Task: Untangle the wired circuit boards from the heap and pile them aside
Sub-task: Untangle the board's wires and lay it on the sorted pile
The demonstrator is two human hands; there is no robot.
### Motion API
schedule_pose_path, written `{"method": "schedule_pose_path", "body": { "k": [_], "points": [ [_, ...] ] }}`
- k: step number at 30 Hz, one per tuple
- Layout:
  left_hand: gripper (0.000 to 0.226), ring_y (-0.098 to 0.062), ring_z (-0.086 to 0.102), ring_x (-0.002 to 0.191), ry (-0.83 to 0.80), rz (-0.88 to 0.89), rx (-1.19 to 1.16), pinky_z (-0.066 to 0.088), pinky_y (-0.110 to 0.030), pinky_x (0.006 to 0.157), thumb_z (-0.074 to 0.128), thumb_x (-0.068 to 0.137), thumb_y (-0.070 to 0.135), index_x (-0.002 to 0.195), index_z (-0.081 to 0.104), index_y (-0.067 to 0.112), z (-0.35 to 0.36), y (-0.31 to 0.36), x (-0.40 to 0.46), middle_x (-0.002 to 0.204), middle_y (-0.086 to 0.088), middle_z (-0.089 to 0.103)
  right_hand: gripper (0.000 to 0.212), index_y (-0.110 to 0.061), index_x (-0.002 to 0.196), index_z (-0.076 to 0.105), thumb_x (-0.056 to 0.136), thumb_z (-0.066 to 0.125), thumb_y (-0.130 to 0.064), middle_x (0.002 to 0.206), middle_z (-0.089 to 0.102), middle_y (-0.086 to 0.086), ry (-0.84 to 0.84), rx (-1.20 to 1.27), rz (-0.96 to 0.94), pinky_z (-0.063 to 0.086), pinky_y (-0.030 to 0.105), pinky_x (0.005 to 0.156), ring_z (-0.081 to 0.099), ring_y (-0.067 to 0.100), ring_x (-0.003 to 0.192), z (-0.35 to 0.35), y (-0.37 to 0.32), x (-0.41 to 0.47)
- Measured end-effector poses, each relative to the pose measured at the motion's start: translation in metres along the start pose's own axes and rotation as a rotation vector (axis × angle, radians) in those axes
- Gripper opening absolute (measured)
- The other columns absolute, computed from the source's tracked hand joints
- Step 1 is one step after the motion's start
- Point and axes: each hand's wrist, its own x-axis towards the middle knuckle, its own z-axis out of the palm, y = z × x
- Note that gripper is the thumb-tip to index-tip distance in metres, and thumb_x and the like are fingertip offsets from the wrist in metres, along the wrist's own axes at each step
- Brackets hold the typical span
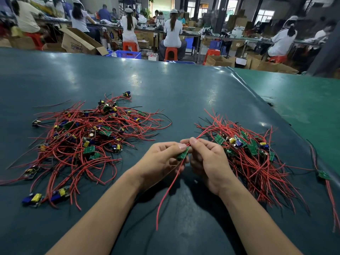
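Both hands meet just above the dark green table mat (184, 92), between two heaps of wired boards; the left hand (161, 159) has its fingers curled and its thumb pressed down on a small green circuit board (183, 153), which it pinches by the near end, the board tilted with one corner raised toward the other hand; the right hand (206, 159) curls its fingers too and pinches a red wire (204, 133) between thumb and forefinger right at the top of the board, that wire running up and away to the right into the nearer heap; a second red lead (166, 192) hangs from the board's lower end, passes between the two wrists and trails toward the near edge of the mat, with a thin black wire beside it; to the left lies the tangled heap (88, 137), a wide sprawl of red and black wires with green boards, yellow capacitors and blue parts caught up in it, a few boards lying loose at its near and far fringes; to the right, touching the back of the right hand, lies the sorted pile (250, 150), its boards clustered together and its wires fanned out; a single board with red leads (324, 175) lies apart near the mat's right edge; beyond the table, workers in white caps sit on red stools (170, 53) at long benches among cardboard boxes.
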Motion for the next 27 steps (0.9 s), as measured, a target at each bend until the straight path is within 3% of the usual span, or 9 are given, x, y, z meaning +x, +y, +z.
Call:
{"method": "schedule_pose_path", "body": {
  "k": [3, 5, 7, 9, 12, 16, 19, 23, 27],
  "points": [
    [0.016, -0.016, 0.048, 0.059, 0.013, 0.029, 0.071, 0.041, -0.022, 0.050, 0.070, 0.079, 0.019, 0.064, 0.066, 0.018, 0.002, -0.005, 0.001, 0.068, -0.001, 0.058, 0.024, -0.006, 0.083, 0.074, 0.097, 0.055, -0.009, 0.050, 0.060, -0.009, 0.070, -0.158, -0.055, 0.039, 0.012, 0.044, 0.050, -0.001, 0.043, 0.001, 0.002, 0.000],
    [0.017, -0.018, 0.043, 0.059, 0.008, 0.031, 0.119, 0.034, -0.025, 0.053, 0.074, 0.078, 0.015, 0.063, 0.068, 0.018, 0.002, -0.005, 0.001, 0.077, -0.015, 0.052, 0.021, -0.010, 0.085, 0.074, 0.096, 0.057, -0.010, 0.044, 0.049, -0.010, 0.108, -0.140, -0.049, 0.032, 0.015, 0.039, 0.040, 0.000, 0.037, -0.004, 0.003, 0.003],
    [0.015, -0.013, 0.046, 0.054, -0.002, 0.020, 0.121, 0.033, -0.024, 0.050, 0.067, 0.078, 0.018, 0.064, 0.071, 0.019, 0.001, -0.004, -0.001, 0.084, -0.019, 0.054, 0.019, -0.011, 0.087, 0.074, 0.096, 0.058, -0.013, 0.041, 0.030, -0.008, 0.128, -0.087, -0.033, 0.019, 0.015, 0.037, 0.022, 0.005, 0.033, -0.009, 0.002, 0.006],
    [0.016, -0.008, 0.049, 0.051, -0.002, 0.013, 0.092, 0.035, -0.019, 0.047, 0.066, 0.077, 0.018, 0.063, 0.072, 0.019, 0.001, -0.003, 0.000, 0.083, -0.016, 0.059, 0.015, -0.011, 0.092, 0.075, 0.095, 0.061, -0.014, 0.041, 0.034, -0.014, 0.145, -0.164, -0.098, 0.022, 0.016, 0.036, 0.026, 0.001, 0.034, -0.011, 0.003, 0.006],
    [0.015, -0.006, 0.048, 0.046, -0.021, 0.020, 0.086, 0.035, -0.018, 0.043, 0.068, 0.075, 0.018, 0.061, 0.071, 0.019, 0.000, -0.004, -0.001, 0.086, -0.017, 0.059, 0.012, -0.007, 0.100, 0.075, 0.092, 0.065, -0.009, 0.042, 0.049, -0.018, 0.192, -0.233, -0.212, 0.033, 0.005, 0.042, 0.046, -0.004, 0.038, -0.009, 0.004, 0.005],
    [0.011, -0.008, 0.052, 0.045, -0.068, 0.016, 0.092, 0.036, -0.017, 0.042, 0.072, 0.064, 0.030, 0.058, 0.070, 0.021, 0.002, -0.002, -0.005, 0.084, -0.018, 0.060, 0.007, -0.010, 0.090, 0.076, 0.086, 0.071, -0.007, 0.041, 0.042, -0.015, 0.287, -0.059, -0.209, 0.026, 0.012, 0.037, 0.029, -0.001, 0.035, -0.014, 0.002, 0.010],
    [0.013, -0.008, 0.052, 0.045, -0.068, 0.017, 0.119, 0.035, -0.018, 0.042, 0.070, 0.071, 0.021, 0.058, 0.069, 0.022, 0.004, -0.001, -0.005, 0.085, -0.017, 0.062, 0.012, -0.010, 0.090, 0.075, 0.087, 0.069, -0.001, 0.044, 0.049, -0.017, 0.357, -0.090, -0.260, 0.034, 0.008, 0.045, 0.041, -0.002, 0.037, -0.012, 0.003, 0.011],
    [0.020, -0.013, 0.049, 0.048, -0.007, 0.013, 0.133, 0.034, -0.019, 0.044, 0.063, 0.073, 0.018, 0.055, 0.069, 0.021, 0.004, -0.001, -0.006, 0.082, -0.018, 0.061, 0.015, -0.011, 0.089, 0.071, 0.091, 0.062, 0.001, 0.041, 0.038, -0.013, 0.396, 0.079, -0.253, 0.024, 0.013, 0.037, 0.026, 0.001, 0.033, -0.017, 0.000, 0.019],
    [0.020, -0.012, 0.049, 0.044, -0.032, 0.016, 0.130, 0.038, -0.017, 0.041, 0.063, 0.072, 0.015, 0.053, 0.066, 0.020, 0.003, -0.002, -0.006, 0.072, -0.006, 0.069, 0.020, -0.018, 0.087, 0.073, 0.093, 0.061, -0.004, 0.045, 0.039, -0.013, 0.377, -0.041, -0.391, 0.025, 0.016, 0.039, 0.026, 0.006, 0.034, -0.019, 0.001, 0.017]
  ]
}}
